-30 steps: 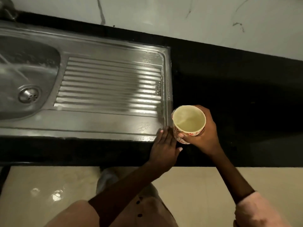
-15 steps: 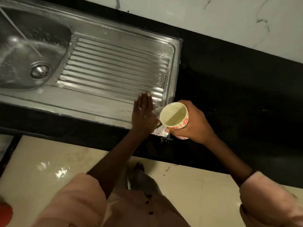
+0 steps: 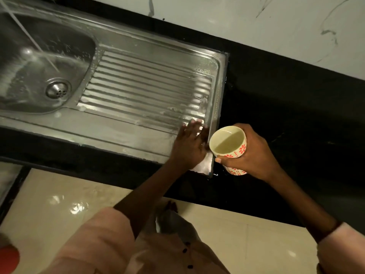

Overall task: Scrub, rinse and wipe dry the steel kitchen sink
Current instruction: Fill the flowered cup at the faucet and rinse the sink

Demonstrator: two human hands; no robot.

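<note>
Pressing flat on the wet steel, the left hand [image 3: 190, 144] lies with straight fingers spread on the near right corner of the steel sink [image 3: 122, 56], where the ribbed drainboard [image 3: 146, 91] meets the raised rim. A patch of white foam or water [image 3: 202, 166] shows under and just behind the palm, at the sink's corner.

The right hand [image 3: 250, 153] grips a cup [image 3: 229, 145] just beside that same corner of the sink, over the black countertop [image 3: 286, 119]. Its fingers and thumb are curled round the cup's wall. The cup is pale with red flower marks, tilted toward the sink, and holds pale liquid.

At the sink's left end the basin [image 3: 35, 62] is wet, with a round drain strainer [image 3: 57, 89] in its floor and a thin stream of water [image 3: 29, 36] falling into it. Streaks of water and suds lie across the drainboard ribs and along the sink's near flat edge.

Behind the sink, past the strip of black countertop, rises a white marble-patterned wall [image 3: 237, 18] with dark veins. In front of the sink, below the counter's edge, is a glossy cream tiled floor [image 3: 59, 196] with light reflections. The person's pink sleeves [image 3: 94, 240] and buttoned front fill the bottom of the view, and a red object [image 3: 7, 258], too cut off to tell, sits at the lower left corner.
</note>
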